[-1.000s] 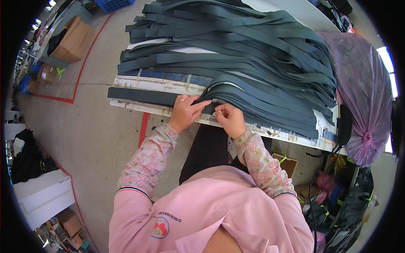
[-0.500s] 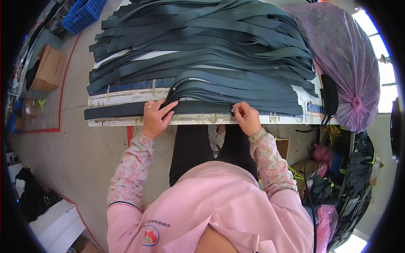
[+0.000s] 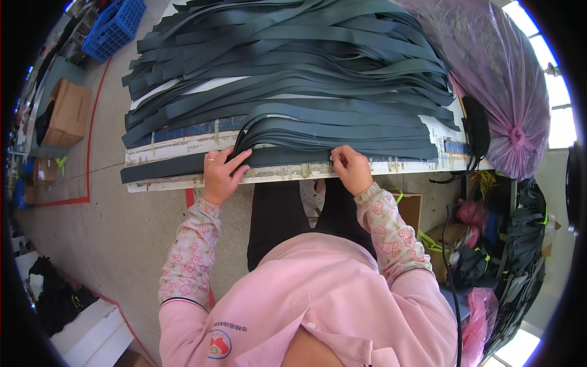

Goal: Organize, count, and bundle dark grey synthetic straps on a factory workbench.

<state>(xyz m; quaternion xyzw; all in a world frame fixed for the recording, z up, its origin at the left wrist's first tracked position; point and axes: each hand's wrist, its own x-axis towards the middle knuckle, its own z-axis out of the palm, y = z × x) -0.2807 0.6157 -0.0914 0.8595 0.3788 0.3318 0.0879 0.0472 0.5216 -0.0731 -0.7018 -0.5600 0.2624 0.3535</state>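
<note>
Flat dark green webbing strips (image 3: 293, 113) lie in layered rows across the table. At the front edge, the left ends of a bundle of strips (image 3: 287, 136) curve up and bend down under the fingers of my left hand (image 3: 225, 176), which grips them there. One long strip (image 3: 162, 169) lies along the edge below the bundle and sticks out to the left. My right hand (image 3: 353, 170) is closed in a pinch at the near edge of the strips, right of the middle. Its fingertips partly hide what they hold.
The white tabletop edge (image 3: 275, 174) carries worn tape. A pink-purple plastic sack (image 3: 495, 79) stands at the right, beside a black pouch-like thing (image 3: 476, 131). On the floor at left are a blue crate (image 3: 113, 30) and a cardboard box (image 3: 66, 113). More strips (image 3: 526, 226) hang at lower right.
The view has shifted slightly, so the table appears a little more tilted. Both hands keep almost the same places on the strips.
</note>
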